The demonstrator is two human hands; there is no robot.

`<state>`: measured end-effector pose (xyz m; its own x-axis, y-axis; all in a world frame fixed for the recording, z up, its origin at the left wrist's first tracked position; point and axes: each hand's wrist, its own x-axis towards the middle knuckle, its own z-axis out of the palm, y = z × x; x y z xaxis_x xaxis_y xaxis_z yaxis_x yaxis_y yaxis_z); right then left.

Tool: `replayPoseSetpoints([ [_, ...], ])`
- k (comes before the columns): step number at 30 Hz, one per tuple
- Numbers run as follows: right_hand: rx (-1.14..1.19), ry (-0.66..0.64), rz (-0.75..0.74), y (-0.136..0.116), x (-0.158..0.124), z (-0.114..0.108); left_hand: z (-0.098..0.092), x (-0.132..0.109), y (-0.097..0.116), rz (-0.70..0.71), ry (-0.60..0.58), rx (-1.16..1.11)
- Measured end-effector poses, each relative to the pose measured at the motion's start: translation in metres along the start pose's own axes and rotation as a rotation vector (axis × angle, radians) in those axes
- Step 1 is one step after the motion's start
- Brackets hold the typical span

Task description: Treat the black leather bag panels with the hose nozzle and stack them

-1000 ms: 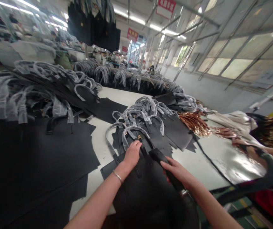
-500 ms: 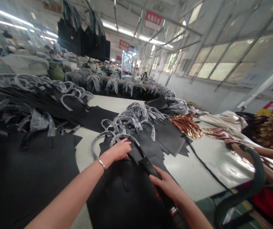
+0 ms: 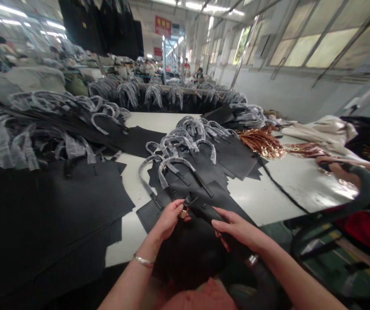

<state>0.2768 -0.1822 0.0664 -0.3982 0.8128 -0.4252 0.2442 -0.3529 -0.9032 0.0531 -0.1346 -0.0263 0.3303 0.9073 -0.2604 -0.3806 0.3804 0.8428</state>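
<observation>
Pinched in my left hand (image 3: 171, 218) is the top edge of a black leather bag piece (image 3: 185, 254), beside a small gold clasp (image 3: 184, 213). My right hand (image 3: 236, 226) is wrapped round a black hose nozzle (image 3: 209, 213). The nozzle's tip lies close to the clasp, at the bag's edge. A metal clamp (image 3: 253, 259) joins the nozzle to a thick dark hose that runs down toward me. Just beyond my hands lies a pile of black bag pieces (image 3: 200, 172), their handles (image 3: 178, 160) wrapped in clear plastic.
More black bag pieces (image 3: 42, 202) are stacked at left on the white table (image 3: 125, 232). Brown straps with gold hooks (image 3: 260, 144) lie at right. A co-worker's hand (image 3: 343, 170) grips another black hose (image 3: 367, 185) there. Finished-looking black bags (image 3: 84, 30) hang overhead.
My left hand has come back from the plastic-wrapped handle to the bag's edge by the clasp, drawing that edge toward me. The nozzle has moved slightly right. My view has tilted down.
</observation>
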Motion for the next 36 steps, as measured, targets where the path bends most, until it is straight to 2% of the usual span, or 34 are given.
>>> replayPoseSetpoints([
  [4,0.053,-0.059,-0.014,0.0,0.007,0.005,0.005,-0.007,-0.011,0.028,-0.021,0.063],
  [6,0.055,-0.02,-0.048,-0.003,0.011,0.005,0.009,-0.01,-0.015,0.047,-0.038,0.054],
  [8,0.047,0.038,-0.071,-0.005,0.012,0.004,0.011,-0.012,-0.019,0.046,0.0,-0.028],
  [10,0.047,0.031,-0.047,-0.004,0.009,0.003,0.013,-0.012,-0.02,0.028,0.075,-0.137],
  [14,0.07,-0.032,0.025,0.003,0.002,0.006,0.018,-0.011,-0.021,-0.068,0.126,-0.31],
  [19,0.023,0.115,-0.038,0.002,-0.001,0.004,0.027,-0.012,-0.025,-0.256,0.03,-0.52],
  [22,0.017,0.127,-0.005,0.003,-0.012,-0.004,0.032,-0.013,-0.034,-0.188,0.087,-0.385],
  [25,0.055,0.12,0.033,0.012,-0.026,-0.007,0.035,-0.013,-0.046,0.008,0.166,-0.144],
  [28,0.084,0.079,0.064,0.022,-0.031,-0.005,0.033,-0.012,-0.055,0.16,0.18,0.08],
  [32,0.092,0.025,0.073,0.025,-0.019,0.003,0.028,-0.009,-0.059,0.234,0.198,0.316],
  [36,0.064,0.118,0.01,0.015,-0.008,0.006,0.026,-0.007,-0.059,0.251,0.23,0.358],
])
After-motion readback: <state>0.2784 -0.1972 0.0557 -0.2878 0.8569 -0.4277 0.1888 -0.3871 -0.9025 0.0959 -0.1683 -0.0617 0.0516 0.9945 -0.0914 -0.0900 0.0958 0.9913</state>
